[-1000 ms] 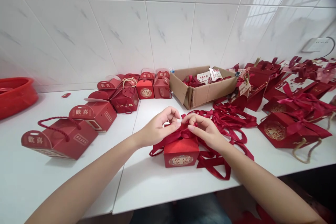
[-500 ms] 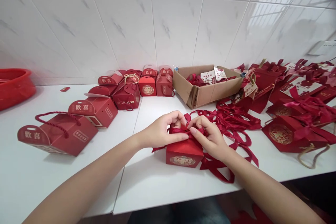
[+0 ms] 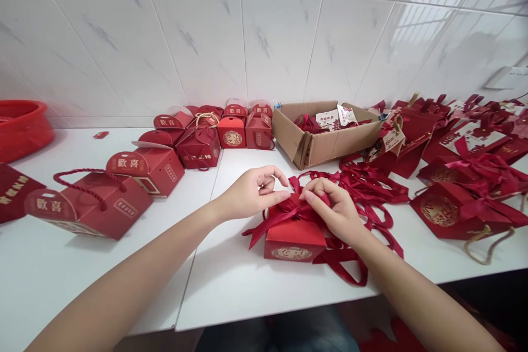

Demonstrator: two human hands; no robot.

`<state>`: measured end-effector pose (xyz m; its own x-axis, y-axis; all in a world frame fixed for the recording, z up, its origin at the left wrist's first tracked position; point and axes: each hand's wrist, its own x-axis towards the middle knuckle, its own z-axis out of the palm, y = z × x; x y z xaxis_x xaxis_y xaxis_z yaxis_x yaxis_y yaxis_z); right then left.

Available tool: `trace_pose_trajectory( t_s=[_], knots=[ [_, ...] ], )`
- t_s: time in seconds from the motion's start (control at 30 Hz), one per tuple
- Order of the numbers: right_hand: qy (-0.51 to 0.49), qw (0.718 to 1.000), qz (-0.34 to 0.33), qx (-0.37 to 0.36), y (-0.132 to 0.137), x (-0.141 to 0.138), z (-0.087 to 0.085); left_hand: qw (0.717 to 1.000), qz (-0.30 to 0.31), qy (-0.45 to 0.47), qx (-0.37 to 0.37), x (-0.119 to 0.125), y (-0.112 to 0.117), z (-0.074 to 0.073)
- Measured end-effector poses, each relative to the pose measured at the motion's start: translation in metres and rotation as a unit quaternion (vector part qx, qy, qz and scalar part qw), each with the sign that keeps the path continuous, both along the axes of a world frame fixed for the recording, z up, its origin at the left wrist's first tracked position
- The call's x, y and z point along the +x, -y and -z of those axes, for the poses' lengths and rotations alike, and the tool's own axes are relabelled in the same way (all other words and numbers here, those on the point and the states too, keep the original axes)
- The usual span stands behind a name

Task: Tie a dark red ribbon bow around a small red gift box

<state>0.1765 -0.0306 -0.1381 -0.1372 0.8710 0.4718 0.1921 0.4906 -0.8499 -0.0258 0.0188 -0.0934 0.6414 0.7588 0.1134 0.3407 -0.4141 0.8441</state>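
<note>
A small red gift box (image 3: 293, 239) with gold print on its front stands on the white table before me. Dark red ribbon (image 3: 284, 219) is tied over its top, one tail hanging past the left side. My left hand (image 3: 258, 193) is just above the box's left edge, thumb and forefinger slightly apart with nothing visible between them. At the top right of the box, my right hand (image 3: 332, 206) pinches the ribbon between thumb and curled fingers. Loose ribbons (image 3: 377, 190) lie heaped behind and to the right of that hand.
Several red handled boxes (image 3: 97, 206) stand to the left and along the tiled wall. An open cardboard box (image 3: 338, 140) holding cards and ribbon sits behind my hands. Ribboned red boxes (image 3: 462, 209) crowd the right side. A red basin (image 3: 25, 132) is at the far left.
My left fingers have parted from the ribbon, and its left tail now drapes across the box's front edge. The view has shifted slightly, showing another red box at the left edge.
</note>
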Motion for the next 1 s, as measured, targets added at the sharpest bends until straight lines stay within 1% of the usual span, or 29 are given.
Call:
trace_pose_trajectory(
  t_s=[0.1, 0.17, 0.27, 0.4, 0.53, 0.6, 0.67, 0.77, 0.87, 1.0],
  knots=[
    [0.014, 1.000, -0.012, -0.002, 0.0019, -0.0004, -0.0020, 0.998, 0.032, -0.041, 0.041, -0.0021, -0.0001, -0.0031],
    [0.026, 0.999, -0.019, -0.001, 0.0032, -0.0004, -0.0033, 0.996, 0.048, -0.056, 0.049, -0.0031, -0.0008, -0.0035],
    [0.045, 0.999, -0.028, 0.001, 0.0035, 0.0000, -0.0038, 0.996, 0.067, -0.042, 0.038, -0.0053, -0.0038, -0.0042],
    [0.031, 0.999, -0.030, 0.008, 0.0015, 0.0006, -0.0019, 0.994, 0.109, -0.009, 0.020, -0.0089, -0.0081, -0.0080],
    [0.024, 0.999, -0.031, 0.003, 0.0012, -0.0007, -0.0010, 0.997, 0.071, 0.027, -0.001, -0.0082, -0.0071, -0.0095],
    [0.024, 0.999, -0.032, 0.005, 0.0017, -0.0017, -0.0009, 0.996, 0.058, 0.055, -0.031, -0.0064, -0.0050, -0.0091],
    [0.017, 0.999, -0.033, 0.007, 0.0018, -0.0022, -0.0007, 0.992, 0.069, 0.074, -0.076, -0.0050, -0.0028, -0.0088],
    [0.005, 0.999, -0.032, 0.001, 0.0011, -0.0014, 0.0004, 0.985, 0.100, 0.062, -0.130, -0.0047, -0.0003, -0.0092],
    [0.005, 0.999, -0.032, -0.007, 0.0005, -0.0003, 0.0014, 0.983, 0.108, 0.047, -0.137, -0.0047, 0.0008, -0.0101],
    [-0.002, 0.999, -0.034, -0.007, 0.0010, -0.0005, 0.0028, 0.986, 0.097, 0.070, -0.118, -0.0028, 0.0008, -0.0100]
  ],
)
